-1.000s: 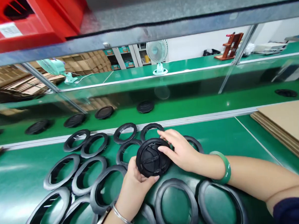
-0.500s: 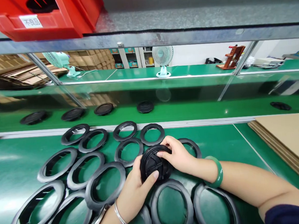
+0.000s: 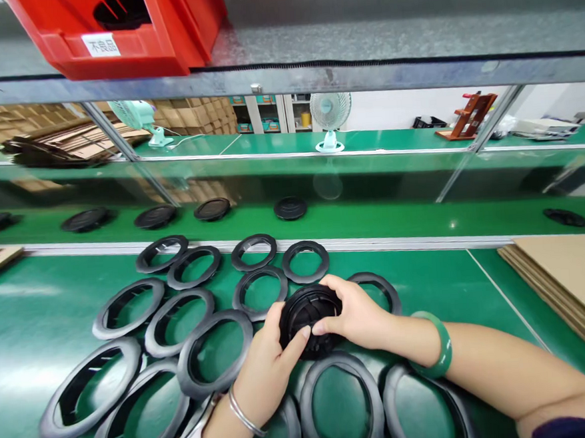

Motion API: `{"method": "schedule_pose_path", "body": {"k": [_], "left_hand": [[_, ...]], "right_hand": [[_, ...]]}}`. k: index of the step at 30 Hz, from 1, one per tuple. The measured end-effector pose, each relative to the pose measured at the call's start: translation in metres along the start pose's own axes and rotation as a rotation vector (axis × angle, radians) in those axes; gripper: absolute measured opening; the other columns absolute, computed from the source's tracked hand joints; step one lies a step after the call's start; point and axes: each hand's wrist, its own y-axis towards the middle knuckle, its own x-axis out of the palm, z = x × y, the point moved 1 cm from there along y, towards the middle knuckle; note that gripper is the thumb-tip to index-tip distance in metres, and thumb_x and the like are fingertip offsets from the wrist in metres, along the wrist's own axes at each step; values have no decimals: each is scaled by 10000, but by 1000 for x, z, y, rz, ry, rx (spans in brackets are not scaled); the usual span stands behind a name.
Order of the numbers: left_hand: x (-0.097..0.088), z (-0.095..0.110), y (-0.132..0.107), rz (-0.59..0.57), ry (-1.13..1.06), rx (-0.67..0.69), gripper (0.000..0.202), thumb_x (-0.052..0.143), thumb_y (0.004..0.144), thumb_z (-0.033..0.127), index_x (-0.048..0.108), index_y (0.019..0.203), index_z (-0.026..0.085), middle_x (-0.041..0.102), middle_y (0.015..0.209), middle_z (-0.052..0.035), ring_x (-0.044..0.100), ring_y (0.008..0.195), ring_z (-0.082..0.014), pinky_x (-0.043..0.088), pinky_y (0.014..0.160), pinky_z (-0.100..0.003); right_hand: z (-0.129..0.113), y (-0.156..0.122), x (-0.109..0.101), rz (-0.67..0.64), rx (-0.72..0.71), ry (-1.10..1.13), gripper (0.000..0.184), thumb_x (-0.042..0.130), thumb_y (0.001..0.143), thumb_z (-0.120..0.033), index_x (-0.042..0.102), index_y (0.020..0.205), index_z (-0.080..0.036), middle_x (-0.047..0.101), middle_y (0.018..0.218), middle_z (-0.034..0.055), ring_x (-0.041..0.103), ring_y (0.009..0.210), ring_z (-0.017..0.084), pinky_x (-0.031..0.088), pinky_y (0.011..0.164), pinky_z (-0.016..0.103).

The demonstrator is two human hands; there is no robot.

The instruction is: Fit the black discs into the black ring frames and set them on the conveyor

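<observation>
The left hand (image 3: 270, 370) and right hand (image 3: 362, 314) hold one round black plastic part (image 3: 306, 303) over the green table (image 3: 442, 282). Fourteen dark plastic rings (image 3: 308, 405) lie there. Six flat black discs (image 3: 290, 208) sit on a green strip (image 3: 397, 221). A red plastic bin (image 3: 186, 29) has something black (image 3: 118, 14) inside. Two pale green fans (image 3: 332, 111) stand behind.

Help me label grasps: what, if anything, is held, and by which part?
A round black disc, by its rim: the left hand at its left side, the right hand at its right.
</observation>
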Motion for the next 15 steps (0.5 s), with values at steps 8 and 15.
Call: {"method": "schedule_pose_path", "body": {"k": [8, 15], "left_hand": [[1, 2, -1, 12, 36, 2, 352, 536, 958, 469, 464, 1216, 240, 628, 1108, -44, 610, 997, -248, 484, 843, -333], [5, -3, 2, -2, -24, -52, 450, 560, 940, 512, 426, 1266, 233, 624, 1120, -85, 633, 961, -274, 530, 816, -373]], "right_hand": [[-4, 0, -2, 25, 15, -120, 470, 877, 609, -56, 593, 960, -184, 650, 906, -26, 614, 832, 194, 479, 740, 284], [-1, 9, -6, -59, -37, 0, 449, 886, 602, -124, 603, 945, -177, 656, 895, -28, 623, 838, 198, 491, 742, 280]]}}
